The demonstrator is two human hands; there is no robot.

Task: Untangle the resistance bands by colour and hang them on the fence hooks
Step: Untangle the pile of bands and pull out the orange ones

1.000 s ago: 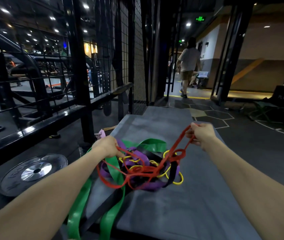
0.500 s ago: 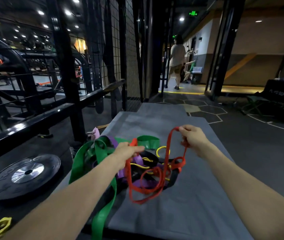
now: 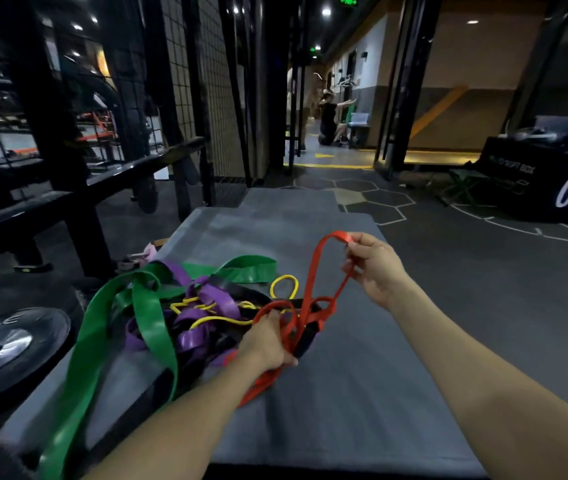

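Lower now, left hand (image 3: pixel 265 341) grips red band (image 3: pixel 313 271), fingers hidden; right hand (image 3: pixel 376 268) seemingly pinches it.

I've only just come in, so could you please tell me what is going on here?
A person is untangling exercise bands heaped on a grey mat. The right hand holds a loop of the red band up, while the left hand grips it at the pile. The green band, purple band and yellow band remain knotted together.
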